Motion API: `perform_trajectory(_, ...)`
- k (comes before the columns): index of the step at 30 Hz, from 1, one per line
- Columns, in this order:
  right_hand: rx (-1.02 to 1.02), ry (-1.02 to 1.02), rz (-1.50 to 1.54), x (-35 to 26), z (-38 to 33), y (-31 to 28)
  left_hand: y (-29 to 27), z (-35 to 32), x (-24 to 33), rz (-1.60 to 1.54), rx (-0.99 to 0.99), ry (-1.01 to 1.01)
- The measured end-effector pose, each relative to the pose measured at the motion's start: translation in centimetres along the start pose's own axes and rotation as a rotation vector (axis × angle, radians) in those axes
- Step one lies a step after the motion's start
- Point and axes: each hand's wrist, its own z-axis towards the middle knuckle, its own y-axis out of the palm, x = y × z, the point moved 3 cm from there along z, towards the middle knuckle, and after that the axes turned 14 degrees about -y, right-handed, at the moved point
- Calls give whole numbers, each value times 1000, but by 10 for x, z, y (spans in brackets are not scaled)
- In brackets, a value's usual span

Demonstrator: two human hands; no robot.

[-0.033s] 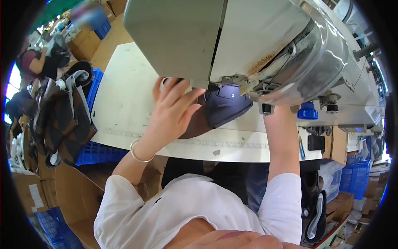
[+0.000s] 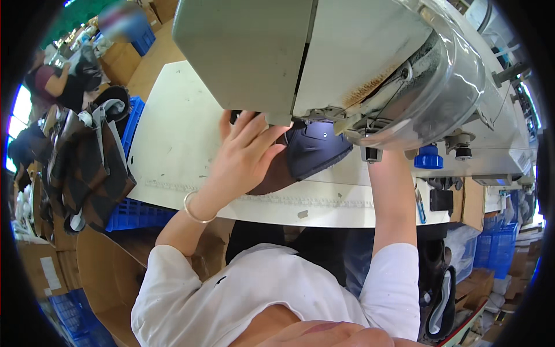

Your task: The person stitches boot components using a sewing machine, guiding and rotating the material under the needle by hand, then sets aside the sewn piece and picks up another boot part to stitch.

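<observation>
A dark navy, moulded piece that looks like a shoe toe (image 2: 319,151) lies under the head of a sewing machine (image 2: 245,52). Brown material (image 2: 274,178) joins or overlaps its left side. My left hand (image 2: 241,151) rests over the left part of this work, fingers spread and thumb apart, fingertips close under the machine's edge. Between the fingers a bit of black and white shows, too small to name. My right forearm (image 2: 394,202) reaches up behind the machine head's clear cover (image 2: 462,69); that hand and its fingers are hidden.
A white table (image 2: 173,133) curves round the machine. Brown checked pieces (image 2: 95,168) hang over a blue crate (image 2: 139,215) on the left, above a cardboard box (image 2: 107,277). At right lie a blue-handled tool (image 2: 420,206) and a black flat object (image 2: 441,200). Another person (image 2: 49,84) works far left.
</observation>
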Motion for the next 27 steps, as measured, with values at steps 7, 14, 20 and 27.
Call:
perform_trajectory(7,163,321,431,-63,-138,-20,50,-19,-53,-250,-66,-32)
perform_trajectory(14,-386,475,738,-135,-165,28,39,-2,-31,-264,45,19)
perform_trajectory(20,-505,448,778,-122,-158,8,31,-6,-22,-127,90,20)
perform_trajectory(27,-493,420,745,-127,-159,9,30,-3,-21,-133,118,29)
